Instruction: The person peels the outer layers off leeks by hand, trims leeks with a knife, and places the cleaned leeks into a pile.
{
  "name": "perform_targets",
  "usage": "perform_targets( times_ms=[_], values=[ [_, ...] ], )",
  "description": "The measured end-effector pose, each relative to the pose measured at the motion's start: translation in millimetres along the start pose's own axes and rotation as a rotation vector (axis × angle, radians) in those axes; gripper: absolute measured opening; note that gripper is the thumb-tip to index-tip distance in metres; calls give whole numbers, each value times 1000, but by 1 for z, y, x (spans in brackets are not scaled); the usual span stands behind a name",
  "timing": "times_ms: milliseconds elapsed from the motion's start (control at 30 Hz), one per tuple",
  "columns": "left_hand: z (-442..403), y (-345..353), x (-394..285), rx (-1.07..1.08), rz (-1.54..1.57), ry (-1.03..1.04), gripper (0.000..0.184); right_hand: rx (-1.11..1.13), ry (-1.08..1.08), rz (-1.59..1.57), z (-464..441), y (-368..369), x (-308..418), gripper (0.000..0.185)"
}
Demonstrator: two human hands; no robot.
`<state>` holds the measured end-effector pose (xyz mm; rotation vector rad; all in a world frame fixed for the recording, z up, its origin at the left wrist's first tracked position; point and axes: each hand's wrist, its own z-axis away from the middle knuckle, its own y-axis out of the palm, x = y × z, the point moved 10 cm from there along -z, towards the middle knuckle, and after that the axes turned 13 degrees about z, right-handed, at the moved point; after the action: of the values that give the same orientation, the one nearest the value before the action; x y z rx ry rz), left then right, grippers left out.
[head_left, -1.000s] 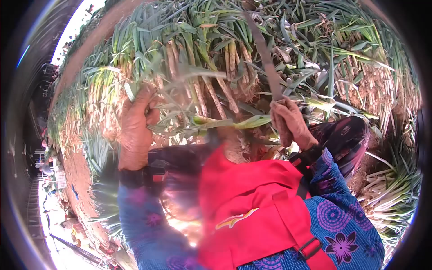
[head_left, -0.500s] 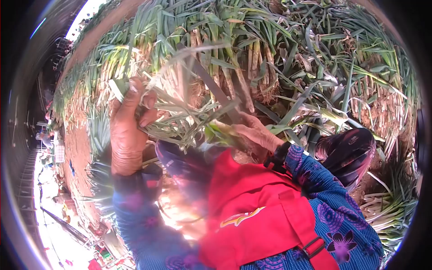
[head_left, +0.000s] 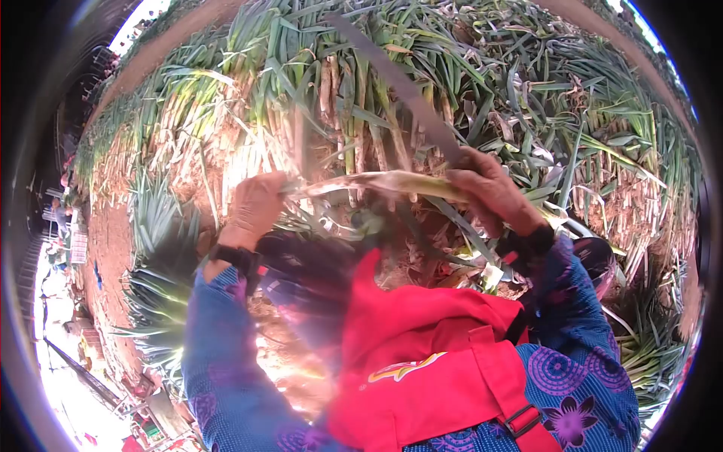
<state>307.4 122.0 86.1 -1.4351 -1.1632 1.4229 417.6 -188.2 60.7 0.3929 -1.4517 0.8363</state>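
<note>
Two hands have moved apart, a leek (head_left: 384, 181) now stretched between them.
The left hand (head_left: 254, 209) is closed on one end; the right hand (head_left: 493, 188) grips a long knife (head_left: 407, 92) and seems to pinch the other, leaving the stalk apparently supported both sides.

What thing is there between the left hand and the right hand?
In the head view, a pale, leek-like stalk stretches between the left hand and the right hand; a long blade slants away beyond it.
</note>
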Motion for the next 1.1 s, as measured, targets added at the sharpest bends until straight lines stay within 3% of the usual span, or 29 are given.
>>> perform_targets(
  times_ms=[100,167,233,333,400,433,500,567,633,700,767,833,933,967,1033,1100],
  values=[
    [15,-6,95,15,-217,-275,11,-82,19,-70,21,-53,-10,31],
    [40,-30,146,-44,-235,-568,17,-107,190,-99,46,-80,-12,39],
    [72,-49,190,-163,-159,-683,31,-113,229,11,62,-91,10,40],
    [101,-61,224,-263,-125,-604,37,-15,221,223,59,-102,21,24],
    [111,-63,227,-341,101,-733,41,58,136,532,42,-109,42,18],
    [109,-66,221,-471,97,-551,35,56,78,694,31,-116,51,16],
    [114,-27,275,-510,488,-600,25,121,-62,912,-8,-128,58,18],
    [102,-9,242,-476,970,-750,20,-11,-247,1242,-43,-139,84,21],
    [84,-19,182,-473,1115,-741,20,-194,-433,1294,-73,-147,103,23],
    [77,-16,172,-457,1179,-722,20,-261,-289,710,-90,-159,92,21],
    [76,-10,182,-498,1314,-701,20,-276,-55,363,-116,-156,39,26],
    [79,-4,190,-576,1425,-753,21,-289,-70,207,-118,-130,3,29],
    [81,0,192,-770,1568,-912,25,-164,93,38,-101,-65,-36,25],
    [74,4,195,-789,1594,-900,25,-116,112,-79,-97,-43,-46,21],
    [59,14,202,-834,1649,-873,25,-25,223,-76,-100,-15,-79,29],
    [36,12,189,-758,1595,-818,27,-29,240,-143,-118,7,-108,28]
  ],
)
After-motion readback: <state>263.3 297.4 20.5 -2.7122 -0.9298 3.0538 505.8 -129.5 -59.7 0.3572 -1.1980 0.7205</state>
